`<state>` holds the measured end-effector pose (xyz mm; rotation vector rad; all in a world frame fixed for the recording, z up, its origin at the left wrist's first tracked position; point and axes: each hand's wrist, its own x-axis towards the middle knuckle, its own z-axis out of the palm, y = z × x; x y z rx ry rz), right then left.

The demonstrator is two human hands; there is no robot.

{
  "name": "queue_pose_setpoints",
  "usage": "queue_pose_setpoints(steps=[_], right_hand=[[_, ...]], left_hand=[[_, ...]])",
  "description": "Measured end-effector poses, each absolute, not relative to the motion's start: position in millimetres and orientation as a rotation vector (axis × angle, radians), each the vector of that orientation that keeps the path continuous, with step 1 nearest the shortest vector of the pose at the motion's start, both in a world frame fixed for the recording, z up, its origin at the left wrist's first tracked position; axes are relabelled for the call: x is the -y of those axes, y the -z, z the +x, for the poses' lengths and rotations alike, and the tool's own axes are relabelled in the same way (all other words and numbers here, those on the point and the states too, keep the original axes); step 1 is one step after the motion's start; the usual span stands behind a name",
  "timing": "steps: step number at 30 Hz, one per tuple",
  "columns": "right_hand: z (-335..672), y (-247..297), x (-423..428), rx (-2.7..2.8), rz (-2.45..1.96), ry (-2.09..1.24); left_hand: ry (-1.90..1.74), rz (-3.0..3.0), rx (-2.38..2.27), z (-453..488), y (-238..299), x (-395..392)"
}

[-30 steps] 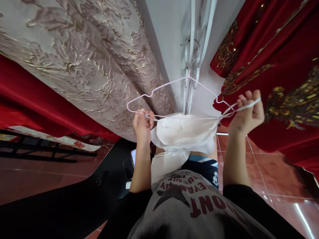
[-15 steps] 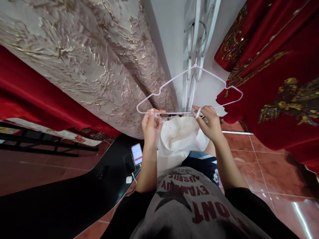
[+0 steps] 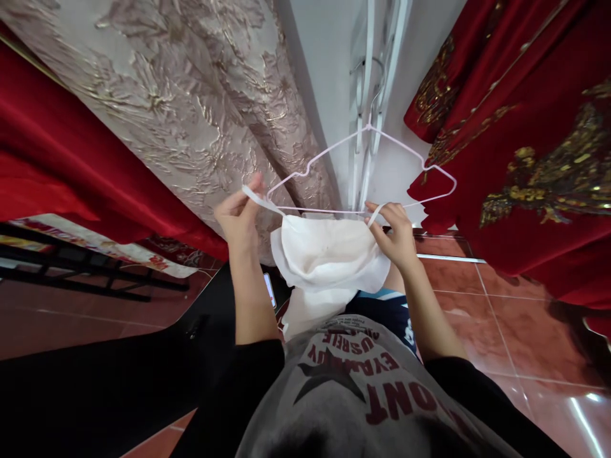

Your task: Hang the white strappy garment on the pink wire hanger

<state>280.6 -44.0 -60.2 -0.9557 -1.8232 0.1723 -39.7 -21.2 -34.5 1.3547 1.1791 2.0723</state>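
A pale pink wire hanger hangs by its hook from a white metal grille on the wall. Below its bottom bar droops a white cloth garment with thin straps. My left hand pinches the garment's left strap and holds it stretched out to the left of the hanger. My right hand is closed on the right strap just under the hanger's bottom bar.
A beige and gold embossed curtain hangs at the left, red embroidered cloth at the right. A black surface lies at the lower left with a phone half hidden behind my forearm. Red floor tiles stretch to the right.
My right hand came in from the hanger's right end to the middle of the bar. My left hand has pulled the left strap outward to the left.
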Motion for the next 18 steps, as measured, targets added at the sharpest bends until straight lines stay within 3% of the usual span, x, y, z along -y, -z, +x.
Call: queue_pose_setpoints(steps=[6,11,18], right_hand=[[268,60,48,1.781,-0.995,-0.163],[264,57,57,1.809,-0.994,-0.188],[272,55,57,1.853,-1.019,-0.199]], left_hand=[[-1.526,1.976,-1.191,-14,-23,9],[-1.287,2.120,-1.391,-10,-39,-8],[-1.755,1.154,-1.110,-4,33,4]])
